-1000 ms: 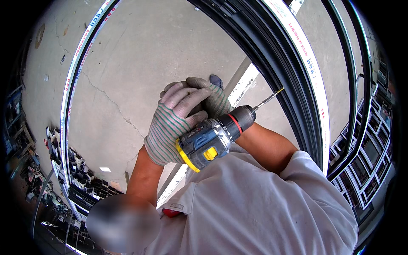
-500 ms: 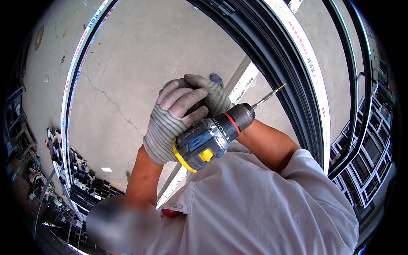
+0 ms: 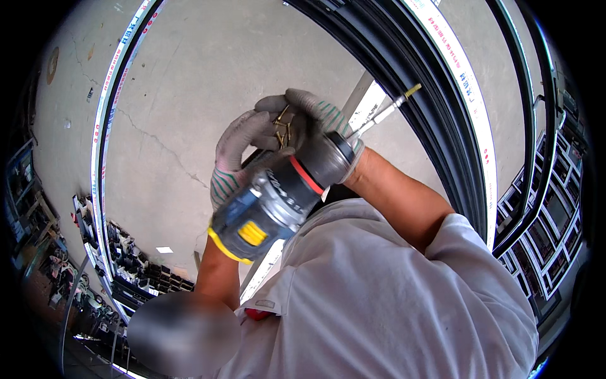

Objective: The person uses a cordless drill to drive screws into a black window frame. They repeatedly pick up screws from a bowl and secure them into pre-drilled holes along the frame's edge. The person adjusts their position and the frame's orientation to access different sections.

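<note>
A cordless drill (image 3: 278, 196), blue-grey and black with yellow parts and a red ring, is close in front of my chest. Its long bit (image 3: 382, 118) points up and to the right and ends in a gold-coloured tip. My left hand (image 3: 243, 142), in a grey striped glove, is curled at the drill's far side; the drill body hides most of the handle and grip. Beside it, my right hand (image 3: 319, 110), gloved alike, is cupped around several brass-coloured screws (image 3: 283, 132). The two hands nearly touch, and the drill chuck covers part of the right wrist.
Long black profiles (image 3: 416, 82) curve past on the right, edged with a white printed strip (image 3: 464, 82). Another white-edged profile (image 3: 104, 132) runs along the left. Stacked frames (image 3: 549, 215) stand at far right. Dark offcuts (image 3: 136, 262) lie at lower left on the concrete floor (image 3: 189, 76).
My hands have parted somewhat, showing the screws between them. The drill has swung left and looks larger, its bit now higher. My left fingers no longer lie over the right hand.
</note>
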A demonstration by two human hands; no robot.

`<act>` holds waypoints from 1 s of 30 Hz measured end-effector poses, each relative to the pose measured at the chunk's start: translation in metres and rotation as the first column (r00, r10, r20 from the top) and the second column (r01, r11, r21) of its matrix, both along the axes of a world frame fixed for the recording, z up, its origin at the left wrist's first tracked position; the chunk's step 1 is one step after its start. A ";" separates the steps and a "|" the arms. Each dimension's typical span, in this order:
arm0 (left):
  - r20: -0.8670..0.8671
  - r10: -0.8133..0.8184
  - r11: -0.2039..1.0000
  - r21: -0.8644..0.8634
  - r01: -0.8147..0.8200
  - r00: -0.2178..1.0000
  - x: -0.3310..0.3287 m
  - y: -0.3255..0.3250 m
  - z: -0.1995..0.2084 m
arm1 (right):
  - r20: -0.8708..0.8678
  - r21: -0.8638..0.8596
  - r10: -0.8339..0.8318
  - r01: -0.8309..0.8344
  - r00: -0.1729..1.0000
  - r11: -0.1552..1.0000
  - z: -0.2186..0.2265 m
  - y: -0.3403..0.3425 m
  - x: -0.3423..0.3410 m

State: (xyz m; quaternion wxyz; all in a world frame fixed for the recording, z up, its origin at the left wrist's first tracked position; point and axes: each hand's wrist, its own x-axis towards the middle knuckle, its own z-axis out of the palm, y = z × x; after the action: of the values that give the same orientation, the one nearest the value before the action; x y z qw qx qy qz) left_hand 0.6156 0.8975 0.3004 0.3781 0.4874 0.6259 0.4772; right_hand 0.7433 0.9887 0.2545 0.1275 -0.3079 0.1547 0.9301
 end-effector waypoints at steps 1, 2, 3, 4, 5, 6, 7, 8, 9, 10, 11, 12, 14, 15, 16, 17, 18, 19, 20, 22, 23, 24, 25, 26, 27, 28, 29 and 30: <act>-0.021 0.016 0.995 -0.100 -0.018 1.000 -0.002 -0.009 0.005 | 0.045 0.045 -0.007 0.005 0.999 0.999 -0.005 0.001 0.000; -0.045 0.025 0.979 -0.201 -0.034 0.999 -0.004 -0.018 0.010 | 0.089 0.090 -0.016 0.008 0.996 0.996 -0.013 0.001 0.001; -0.065 0.025 0.954 -0.296 -0.044 0.998 -0.005 -0.027 0.014 | 0.136 0.140 -0.030 0.011 0.990 0.990 -0.017 0.001 0.002; -0.328 -0.053 0.930 -0.359 -0.072 0.943 -0.020 -0.056 -0.001 | 0.146 0.151 -0.051 0.029 0.988 0.988 -0.013 0.003 0.002; -0.392 -0.080 0.915 -0.394 -0.089 0.917 -0.028 -0.070 -0.011 | 0.172 0.152 -0.050 0.024 0.984 0.988 -0.009 0.005 0.002; -0.245 -0.062 0.908 -0.417 -0.047 0.967 -0.030 -0.066 -0.010 | 0.197 0.151 -0.050 0.020 0.979 0.988 -0.007 0.007 0.003; 0.033 0.023 0.915 -0.403 -0.008 0.999 -0.029 -0.059 -0.009 | 0.221 0.151 -0.050 0.017 0.974 0.988 -0.005 0.009 0.004; 0.313 0.115 0.921 -0.389 0.017 0.943 -0.027 -0.050 -0.006 | 0.193 0.122 -0.039 0.016 0.980 0.992 -0.005 0.011 0.003; 0.621 0.260 0.936 -0.349 -0.036 0.739 -0.019 -0.034 0.006 | 0.169 0.124 -0.022 0.001 0.985 0.992 -0.010 0.012 0.008; 0.612 0.269 0.951 -0.292 -0.104 0.743 -0.011 -0.026 0.008 | 0.149 0.131 -0.007 -0.012 0.989 0.991 -0.018 0.013 0.016; 0.646 0.290 0.946 -0.307 -0.107 0.706 -0.012 -0.027 0.005 | 0.130 0.139 0.008 -0.026 0.992 0.990 -0.022 0.015 0.022; 0.676 0.311 0.941 -0.317 -0.117 0.668 -0.014 -0.030 -0.001 | 0.235 0.143 0.026 -0.061 0.972 0.988 -0.017 0.021 0.020; 0.714 0.360 0.930 -0.327 -0.168 0.601 -0.013 -0.026 -0.007 | 0.261 0.172 0.038 -0.086 0.965 0.981 -0.018 0.025 0.027; 0.732 0.370 0.926 -0.341 -0.163 0.572 -0.012 -0.026 -0.010 | 0.278 0.189 0.046 -0.102 0.959 0.977 -0.018 0.028 0.032; 0.749 0.380 0.922 -0.354 -0.157 0.542 -0.013 -0.028 -0.014 | 0.355 0.273 0.051 -0.156 0.933 0.949 -0.016 0.032 0.035; 0.766 0.389 0.918 -0.367 -0.150 0.511 -0.013 -0.030 -0.019 | 0.362 0.316 0.034 -0.157 0.931 0.936 -0.014 0.041 0.041; 0.776 0.402 0.914 -0.372 -0.163 0.485 -0.013 -0.033 -0.025 | 0.452 0.428 -0.001 -0.216 0.892 0.877 -0.009 0.048 0.044; 0.789 0.403 0.914 -0.374 -0.157 0.463 -0.012 -0.033 -0.029 | 0.532 0.525 -0.052 -0.281 0.845 0.803 -0.003 0.057 0.048; 0.802 0.404 0.914 -0.377 -0.152 0.441 -0.010 -0.032 -0.033 | 0.641 0.636 -0.122 -0.436 0.758 0.637 0.002 0.068 0.056; 0.803 0.452 0.891 -0.425 -0.159 0.389 -0.008 -0.034 -0.041 | 0.697 0.712 -0.303 -0.578 0.650 0.397 -0.001 0.094 0.071; 0.805 0.457 0.888 -0.434 -0.150 0.379 -0.007 -0.033 -0.046 | 0.648 0.746 -0.486 -0.617 0.587 0.249 -0.003 0.107 0.074; 0.808 0.462 0.885 -0.444 -0.140 0.365 -0.007 -0.030 -0.051 | 0.598 0.737 -0.569 -0.666 0.565 0.113 0.000 0.125 0.076; 0.810 0.467 0.882 -0.452 -0.130 0.354 -0.006 -0.027 -0.055 | 0.526 0.687 -0.671 -0.726 0.523 -0.029 0.002 0.144 0.078; 0.791 0.531 0.847 -0.509 -0.153 0.304 -0.002 -0.023 -0.056 | 0.490 0.615 -0.718 -0.780 0.495 -0.118 -0.001 0.165 0.086; 0.809 0.514 0.857 -0.496 -0.138 0.285 -0.001 -0.019 -0.061 | 0.444 0.529 -0.766 -0.826 0.464 -0.194 -0.003 0.186 0.094; 0.823 0.501 0.865 -0.485 -0.128 0.268 -0.001 -0.015 -0.067 | 0.389 0.434 -0.804 -0.859 0.449 -0.269 -0.004 0.202 0.094; 0.836 0.487 0.873 -0.473 -0.119 0.251 -0.001 -0.012 -0.072 | 0.328 0.331 -0.836 -0.882 0.440 -0.335 -0.008 0.217 0.094; 0.845 0.490 0.872 -0.475 -0.120 0.215 0.000 -0.007 -0.075 | 0.330 0.293 -0.845 -0.897 0.421 -0.332 -0.011 0.224 0.088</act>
State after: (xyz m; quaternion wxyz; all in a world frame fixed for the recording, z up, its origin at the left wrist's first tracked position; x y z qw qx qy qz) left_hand 0.6156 0.8904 0.2256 0.6412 -0.0951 0.4251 0.6317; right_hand 0.8318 1.2123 0.2436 0.3062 -0.4702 -0.8096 0.1724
